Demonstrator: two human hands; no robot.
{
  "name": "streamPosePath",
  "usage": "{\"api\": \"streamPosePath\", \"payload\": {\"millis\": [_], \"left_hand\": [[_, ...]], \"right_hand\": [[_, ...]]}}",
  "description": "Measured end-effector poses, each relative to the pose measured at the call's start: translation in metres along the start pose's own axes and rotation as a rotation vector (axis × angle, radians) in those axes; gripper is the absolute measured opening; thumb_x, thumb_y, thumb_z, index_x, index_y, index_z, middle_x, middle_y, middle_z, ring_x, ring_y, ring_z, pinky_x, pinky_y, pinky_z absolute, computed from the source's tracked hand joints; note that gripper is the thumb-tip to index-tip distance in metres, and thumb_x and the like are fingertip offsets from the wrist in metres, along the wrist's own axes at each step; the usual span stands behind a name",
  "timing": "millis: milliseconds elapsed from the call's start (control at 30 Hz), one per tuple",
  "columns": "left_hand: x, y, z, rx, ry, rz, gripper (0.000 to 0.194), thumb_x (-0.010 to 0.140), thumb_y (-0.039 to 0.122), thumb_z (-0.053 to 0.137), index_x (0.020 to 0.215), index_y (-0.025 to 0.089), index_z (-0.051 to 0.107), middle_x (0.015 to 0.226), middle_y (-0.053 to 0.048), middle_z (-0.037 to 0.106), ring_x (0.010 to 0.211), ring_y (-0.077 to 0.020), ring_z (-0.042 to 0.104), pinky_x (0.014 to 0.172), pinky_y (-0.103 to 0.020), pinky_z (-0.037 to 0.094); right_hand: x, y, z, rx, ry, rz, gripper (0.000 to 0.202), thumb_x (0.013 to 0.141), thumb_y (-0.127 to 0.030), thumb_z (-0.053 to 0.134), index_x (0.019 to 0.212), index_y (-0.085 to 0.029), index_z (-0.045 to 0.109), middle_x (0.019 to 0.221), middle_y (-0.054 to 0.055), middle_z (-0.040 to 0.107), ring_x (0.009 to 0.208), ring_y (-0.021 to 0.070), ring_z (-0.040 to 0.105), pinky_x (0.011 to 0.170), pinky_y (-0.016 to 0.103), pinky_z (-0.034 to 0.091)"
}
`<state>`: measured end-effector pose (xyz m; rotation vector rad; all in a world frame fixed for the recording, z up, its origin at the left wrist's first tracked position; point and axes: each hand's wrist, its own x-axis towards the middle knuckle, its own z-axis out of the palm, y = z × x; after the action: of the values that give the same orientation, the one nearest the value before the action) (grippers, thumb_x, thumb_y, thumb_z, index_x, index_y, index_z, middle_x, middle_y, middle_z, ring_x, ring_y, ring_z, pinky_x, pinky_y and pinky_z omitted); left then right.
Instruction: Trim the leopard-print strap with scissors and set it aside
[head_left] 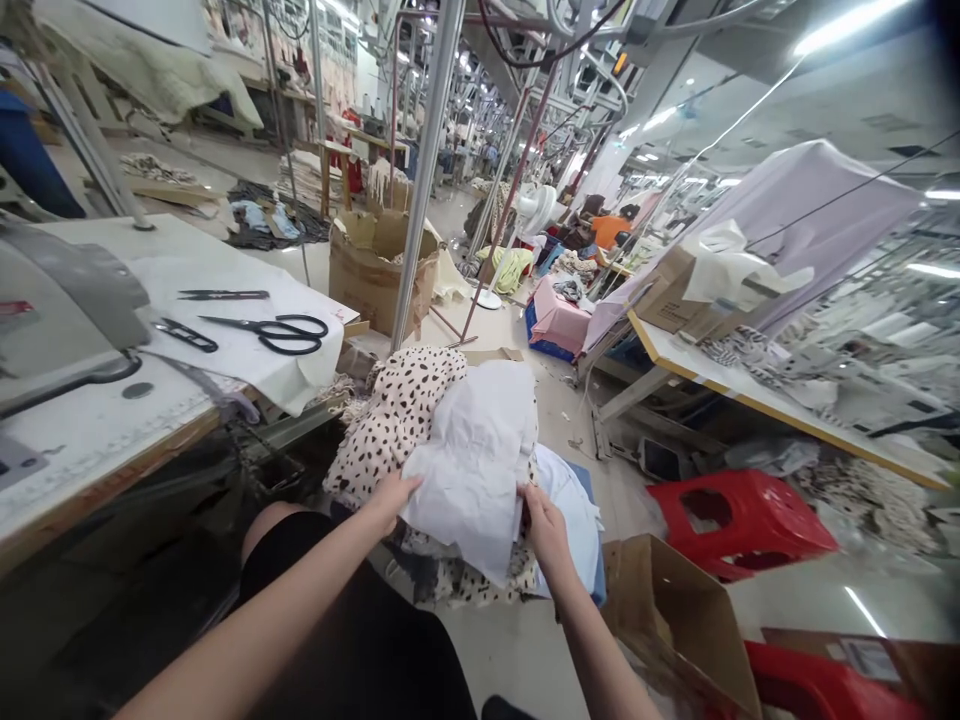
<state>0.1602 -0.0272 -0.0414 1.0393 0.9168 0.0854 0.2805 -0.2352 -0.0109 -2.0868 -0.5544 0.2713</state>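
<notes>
A sheet of thin white fabric or paper lies in front of me over a heap of cream cloth with dark spots. My left hand pinches the sheet's left edge. At the opposite edge, my right hand has its fingers closed on the sheet's right side; the fingertips are partly hidden. Pale blue cloth shows beneath the pile, just right of my right hand.
To the left, a sewing table carries black-handled scissors, thread snips and a sewing machine. A metal pole rises ahead. A cardboard box and a red stool stand on the right.
</notes>
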Motion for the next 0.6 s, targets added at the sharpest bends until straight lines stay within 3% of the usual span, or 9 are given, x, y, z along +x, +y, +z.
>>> {"api": "streamPosePath", "payload": {"millis": [67,133,267,367,433,500,567,600], "left_hand": [[0.003,-0.003,-0.004,0.074,0.027,0.051,0.031,0.079,0.017,0.052,0.11,0.011,0.056,0.112,-0.014,0.062,0.102,-0.0231,0.059,0.081,-0.029,0.049],[0.004,0.0,-0.006,0.157,0.031,0.092,0.028,0.077,0.018,0.055,0.104,0.013,0.059,0.111,-0.012,0.063,0.102,-0.0239,0.059,0.084,-0.03,0.047],[-0.005,0.007,-0.011,0.292,0.109,0.173,0.04,0.071,0.017,0.06,0.11,0.008,0.055,0.114,-0.018,0.058,0.108,-0.0299,0.053,0.094,-0.039,0.039],[-0.034,0.012,-0.017,0.36,0.215,0.375,0.057,0.072,0.022,0.06,0.126,0.013,0.042,0.135,-0.016,0.04,0.126,-0.0288,0.035,0.103,-0.038,0.028],[-0.064,0.017,-0.025,0.385,0.166,0.514,0.053,0.075,0.031,0.058,0.125,0.019,0.044,0.137,-0.011,0.037,0.127,-0.0277,0.033,0.103,-0.037,0.029],[-0.098,0.022,-0.037,0.288,0.013,0.543,0.047,0.077,0.039,0.056,0.12,0.021,0.048,0.132,-0.01,0.044,0.122,-0.027,0.04,0.1,-0.037,0.034],[-0.132,0.022,-0.056,0.113,-0.074,0.496,0.05,0.074,0.041,0.06,0.118,0.019,0.048,0.126,-0.011,0.05,0.118,-0.0252,0.045,0.099,-0.034,0.036],[-0.148,0.019,-0.068,0.035,-0.054,0.469,0.054,0.071,0.039,0.063,0.118,0.019,0.048,0.123,-0.01,0.053,0.117,-0.0243,0.046,0.099,-0.032,0.036]], "right_hand": [[0.002,-0.001,0.001,0.028,-0.009,0.083,0.054,0.081,-0.058,0.032,0.08,-0.015,0.065,0.079,0.008,0.065,0.074,0.0212,0.057,0.067,0.03,0.044],[0.005,-0.002,0.002,-0.005,-0.02,0.095,0.047,0.074,-0.058,0.045,0.073,-0.014,0.062,0.068,0.005,0.061,0.065,0.0195,0.053,0.061,0.028,0.041],[0.01,-0.015,0.001,-0.057,-0.003,0.045,0.032,0.066,-0.047,0.057,0.069,-0.015,0.055,0.062,0.0,0.051,0.06,0.0153,0.046,0.057,0.025,0.038],[0.006,-0.047,0.005,-0.075,0.034,-0.072,0.022,0.069,-0.039,0.053,0.073,-0.018,0.049,0.061,-0.002,0.044,0.056,0.0129,0.042,0.055,0.024,0.036],[-0.004,-0.079,0.016,-0.101,-0.016,-0.22,0.016,0.07,-0.032,0.051,0.078,-0.019,0.048,0.062,-0.003,0.044,0.057,0.0128,0.042,0.056,0.024,0.038],[-0.02,-0.114,0.037,-0.117,-0.227,-0.398,0.012,0.072,-0.024,0.047,0.082,-0.019,0.049,0.069,0.0,0.049,0.062,0.0135,0.045,0.061,0.025,0.04],[-0.043,-0.145,0.068,-0.101,-0.592,-0.57,0.017,0.073,-0.016,0.043,0.087,-0.019,0.051,0.08,0.002,0.055,0.073,0.0143,0.051,0.068,0.025,0.042],[-0.057,-0.158,0.086,-0.088,-0.796,-0.648,0.022,0.071,-0.012,0.042,0.089,-0.02,0.052,0.086,0.003,0.056,0.078,0.0146,0.052,0.072,0.024,0.042]]}}
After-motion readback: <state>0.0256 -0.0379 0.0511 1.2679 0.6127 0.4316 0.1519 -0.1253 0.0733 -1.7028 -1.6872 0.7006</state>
